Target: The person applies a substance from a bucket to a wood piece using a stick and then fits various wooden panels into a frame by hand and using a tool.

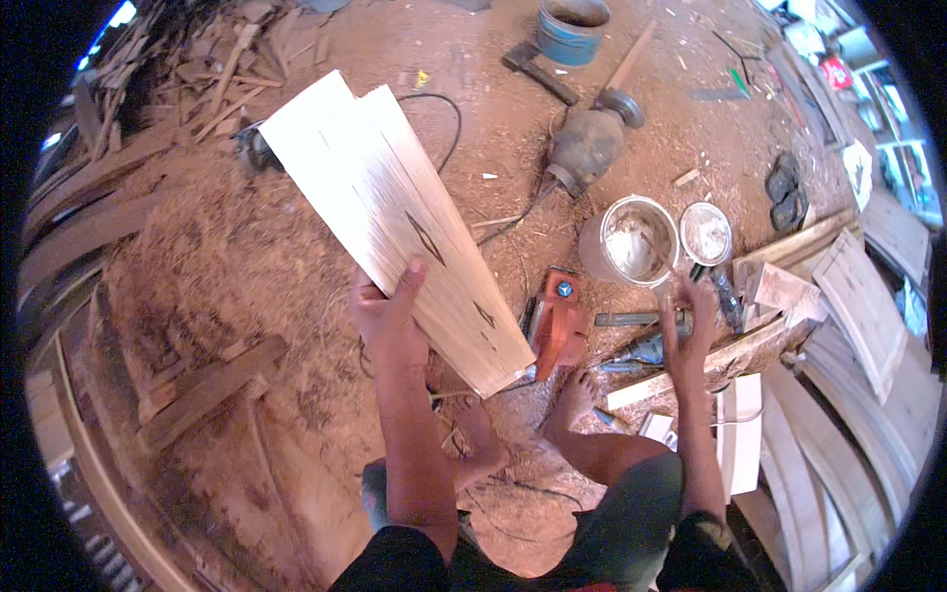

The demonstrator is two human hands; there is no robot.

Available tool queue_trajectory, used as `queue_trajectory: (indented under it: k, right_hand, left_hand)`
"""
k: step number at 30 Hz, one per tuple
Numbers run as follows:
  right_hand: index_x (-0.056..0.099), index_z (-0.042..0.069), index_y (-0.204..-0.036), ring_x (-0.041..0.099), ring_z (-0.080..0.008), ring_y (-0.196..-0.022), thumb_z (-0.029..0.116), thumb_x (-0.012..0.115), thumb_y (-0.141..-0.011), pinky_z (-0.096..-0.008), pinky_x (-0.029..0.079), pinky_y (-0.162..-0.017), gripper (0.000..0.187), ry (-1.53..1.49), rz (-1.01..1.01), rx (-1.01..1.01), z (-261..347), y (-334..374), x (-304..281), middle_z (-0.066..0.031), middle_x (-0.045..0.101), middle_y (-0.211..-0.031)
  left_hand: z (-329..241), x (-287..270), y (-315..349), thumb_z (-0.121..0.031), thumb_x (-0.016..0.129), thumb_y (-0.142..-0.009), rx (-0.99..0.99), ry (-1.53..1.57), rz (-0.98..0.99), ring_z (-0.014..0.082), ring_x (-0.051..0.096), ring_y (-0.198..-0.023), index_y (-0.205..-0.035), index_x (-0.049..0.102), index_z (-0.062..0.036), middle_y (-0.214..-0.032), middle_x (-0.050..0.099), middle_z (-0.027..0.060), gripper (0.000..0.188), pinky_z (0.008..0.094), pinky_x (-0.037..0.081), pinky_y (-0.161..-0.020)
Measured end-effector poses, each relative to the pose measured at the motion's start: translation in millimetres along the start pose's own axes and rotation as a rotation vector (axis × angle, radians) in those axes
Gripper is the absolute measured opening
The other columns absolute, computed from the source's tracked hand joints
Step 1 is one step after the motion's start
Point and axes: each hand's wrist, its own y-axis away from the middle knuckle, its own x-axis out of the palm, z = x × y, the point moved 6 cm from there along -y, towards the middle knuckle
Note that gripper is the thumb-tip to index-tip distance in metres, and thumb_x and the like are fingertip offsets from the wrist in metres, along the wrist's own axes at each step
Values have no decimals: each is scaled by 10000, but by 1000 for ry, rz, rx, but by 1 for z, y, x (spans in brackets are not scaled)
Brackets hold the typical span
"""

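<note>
My left hand (390, 311) is closed on the edge of a pale wooden board (395, 227), its thumb pressed on the face. The board is tilted up, with a notched far end and dark, elongated marks in its grain. At the right, my right hand (691, 316) is closed at the near rim of a white bucket (602, 259). From its fingers a thin stick (659, 253) reaches into the bucket, which holds pale, whitish stuff. A round whitish lid or shallow tub (706, 234) stands beside the bucket.
An orange power tool (560, 331) lies between the board and bucket. Beyond are a dark motor-like machine (589, 148) and a blue can (572, 35). Planks (858, 306) lie at the right, wood scraps (232, 74) at far left. Shavings and cables cover the ground.
</note>
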Motion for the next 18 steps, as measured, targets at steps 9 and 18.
queue_trajectory:
  k: [9,18]
  right_hand:
    - [622,2,-1181,605,-184,-889,117,644,-919,-334,480,-796,287,-267,138,324,129,100,-180,-92,644,-938]
    - [628,-8,-1190,599,-121,-823,159,612,-960,-270,499,-748,284,-471,350,294,304,99,-333,-64,644,-925]
  left_hand:
    - [-244,10,103,-104,729,-876,61,5,-8,201,656,-963,-1178,574,2,-1087,675,96,356,352,546,-835]
    - [-498,12,232,-189,716,-903,106,412,-145,215,610,-1092,-1251,533,-38,-1186,623,96,422,396,519,-957]
